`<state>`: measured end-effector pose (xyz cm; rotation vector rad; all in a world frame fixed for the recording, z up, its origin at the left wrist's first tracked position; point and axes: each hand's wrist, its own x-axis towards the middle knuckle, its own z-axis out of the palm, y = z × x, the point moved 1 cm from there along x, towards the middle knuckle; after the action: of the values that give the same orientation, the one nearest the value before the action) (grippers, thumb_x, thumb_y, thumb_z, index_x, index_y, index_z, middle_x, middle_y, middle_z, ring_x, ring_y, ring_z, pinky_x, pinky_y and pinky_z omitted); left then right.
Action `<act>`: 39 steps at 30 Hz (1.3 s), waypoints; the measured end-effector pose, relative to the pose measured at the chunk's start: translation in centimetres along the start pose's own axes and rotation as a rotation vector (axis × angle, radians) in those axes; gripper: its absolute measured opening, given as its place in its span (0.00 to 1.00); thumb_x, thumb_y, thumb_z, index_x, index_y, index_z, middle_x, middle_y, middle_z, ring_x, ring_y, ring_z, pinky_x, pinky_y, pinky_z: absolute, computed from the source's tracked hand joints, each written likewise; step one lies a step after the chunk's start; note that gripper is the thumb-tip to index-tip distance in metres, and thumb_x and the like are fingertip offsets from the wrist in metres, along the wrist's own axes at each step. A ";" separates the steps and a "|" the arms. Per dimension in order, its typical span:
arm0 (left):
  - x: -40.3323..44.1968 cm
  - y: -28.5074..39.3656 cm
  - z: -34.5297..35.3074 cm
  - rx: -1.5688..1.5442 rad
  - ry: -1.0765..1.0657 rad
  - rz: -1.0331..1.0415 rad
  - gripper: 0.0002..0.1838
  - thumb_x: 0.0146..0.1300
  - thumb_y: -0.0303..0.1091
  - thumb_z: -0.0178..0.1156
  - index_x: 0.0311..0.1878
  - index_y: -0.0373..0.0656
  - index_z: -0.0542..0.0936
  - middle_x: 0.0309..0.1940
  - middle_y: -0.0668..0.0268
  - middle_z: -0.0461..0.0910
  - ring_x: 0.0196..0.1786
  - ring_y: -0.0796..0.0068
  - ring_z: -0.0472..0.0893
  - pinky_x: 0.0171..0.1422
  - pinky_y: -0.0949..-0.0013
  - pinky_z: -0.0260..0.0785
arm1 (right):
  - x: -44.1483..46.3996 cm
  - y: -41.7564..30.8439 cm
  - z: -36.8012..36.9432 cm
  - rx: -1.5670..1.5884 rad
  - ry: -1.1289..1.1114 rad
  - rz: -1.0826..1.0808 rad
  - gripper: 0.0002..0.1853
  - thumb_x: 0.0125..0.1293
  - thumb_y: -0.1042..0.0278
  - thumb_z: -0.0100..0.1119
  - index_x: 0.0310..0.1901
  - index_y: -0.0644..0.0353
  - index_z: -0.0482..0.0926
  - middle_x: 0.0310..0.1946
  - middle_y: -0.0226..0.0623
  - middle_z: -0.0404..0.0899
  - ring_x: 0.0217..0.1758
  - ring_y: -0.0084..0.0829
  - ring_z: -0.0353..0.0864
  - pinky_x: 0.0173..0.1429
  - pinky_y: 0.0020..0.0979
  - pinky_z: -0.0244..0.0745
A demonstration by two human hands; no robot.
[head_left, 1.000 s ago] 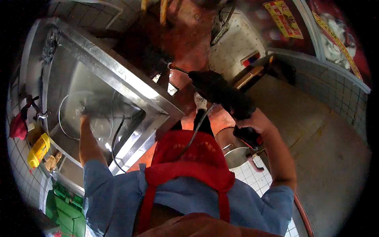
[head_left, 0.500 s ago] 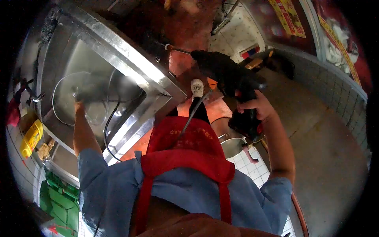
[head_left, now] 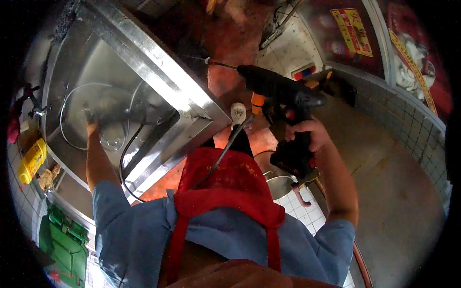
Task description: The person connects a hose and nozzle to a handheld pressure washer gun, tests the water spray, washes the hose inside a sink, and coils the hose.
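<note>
My right hand point(head_left: 309, 134) is wrapped round the grip of a black cordless spray gun point(head_left: 278, 87), whose thin nozzle points left over the floor. A hose hangs from the gun across my red apron point(head_left: 223, 173). My left hand point(head_left: 91, 120) reaches down into the water of the metal sink point(head_left: 158, 60); its fingers are dim and blurred under the surface, so what they touch is hidden. Near it in the water lie a pale looped tube point(head_left: 65, 108) and a dark hose point(head_left: 129, 144).
A yellow bottle point(head_left: 32, 162) stands beyond the sink's left edge, above a green bin point(head_left: 65, 247). A round metal pot point(head_left: 279, 186) is on the floor by my right leg. At right is a broad grey surface point(head_left: 384, 192) beside a tiled wall.
The spray gun has moved a little right and now lies more level in my right hand. My left hand has shifted slightly left in the sink. The view has turned slightly.
</note>
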<state>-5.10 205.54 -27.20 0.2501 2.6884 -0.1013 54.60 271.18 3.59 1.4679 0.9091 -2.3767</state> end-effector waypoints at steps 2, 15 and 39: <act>-0.6 0.3 -0.4 0.020 -0.006 -0.005 0.34 0.55 0.48 0.54 0.63 0.43 0.58 0.57 0.56 0.67 0.57 0.61 0.69 0.57 0.63 0.61 | 1.0 1.9 -1.3 0.048 -0.034 -0.076 0.19 0.41 0.75 0.55 0.40 0.62 0.69 0.20 0.38 0.69 0.24 0.32 0.69 0.35 0.32 0.66; -1.2 0.9 -1.5 0.196 -0.050 -0.004 0.36 0.53 0.50 0.56 0.63 0.44 0.58 0.58 0.56 0.65 0.58 0.60 0.68 0.58 0.62 0.61 | 2.9 1.4 4.7 0.552 0.024 0.123 0.16 0.45 0.73 0.53 0.40 0.59 0.69 0.22 0.37 0.70 0.26 0.32 0.70 0.38 0.35 0.68; -3.2 -0.6 -2.5 0.622 -0.168 0.008 0.41 0.49 0.53 0.58 0.63 0.44 0.57 0.60 0.55 0.62 0.59 0.58 0.66 0.59 0.61 0.60 | 4.9 2.1 5.1 0.776 0.052 0.079 0.14 0.48 0.68 0.51 0.39 0.58 0.70 0.20 0.35 0.69 0.25 0.32 0.69 0.36 0.34 0.69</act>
<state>-3.38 204.71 -23.57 0.4144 2.4154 -0.9161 49.45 267.14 0.17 1.7456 -0.1191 -2.7780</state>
